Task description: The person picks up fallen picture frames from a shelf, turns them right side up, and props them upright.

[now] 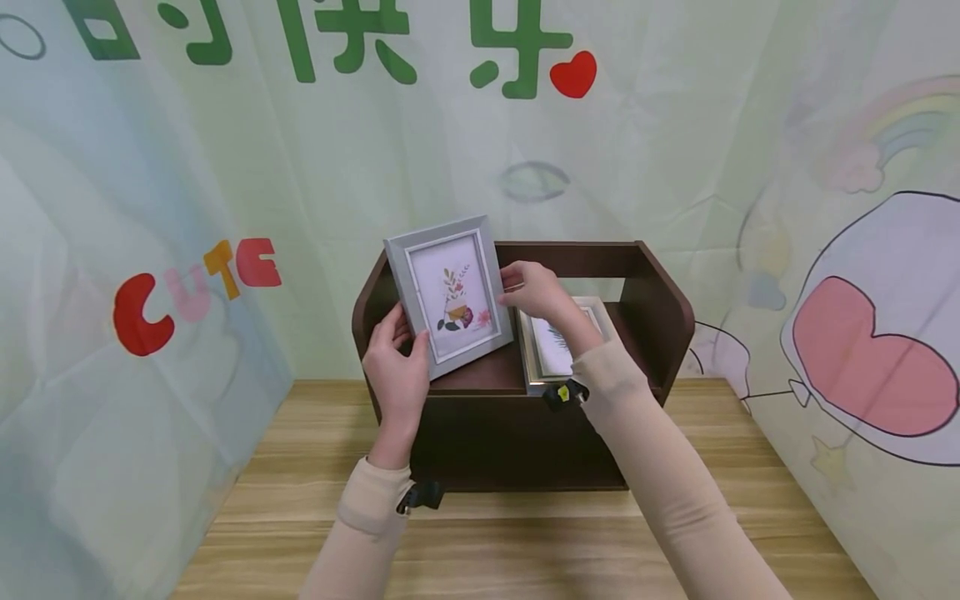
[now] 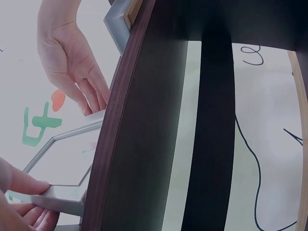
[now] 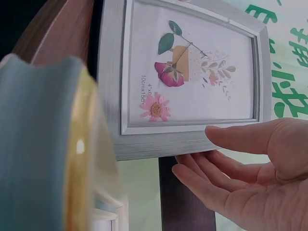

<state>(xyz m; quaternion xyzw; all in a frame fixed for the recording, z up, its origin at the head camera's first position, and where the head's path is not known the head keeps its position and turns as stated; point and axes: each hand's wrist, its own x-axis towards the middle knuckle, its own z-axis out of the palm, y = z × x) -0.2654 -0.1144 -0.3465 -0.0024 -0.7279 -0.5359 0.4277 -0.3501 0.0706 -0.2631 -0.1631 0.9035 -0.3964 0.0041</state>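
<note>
We hold a gray picture frame over the left half of the brown shelf, its face turned toward us and away from the shelf's back. Its long axis runs steeply upward, the top leaning toward the shelf's left end. Our left hand pinches the lower left edge, thumb in front; our right hand, above the shelf's middle, pinches the opposite edge, thumb and fingers closed to the border's thickness. The rectangular border looks brushed and grainy around a pale print of leaves and flowers. The shelf is smooth, dark and wood-like; inside, right of its middle, lie stacked frames, partly covered by our right forearm. We cannot tell whether the gray frame's bottom touches the shelf.
</note>
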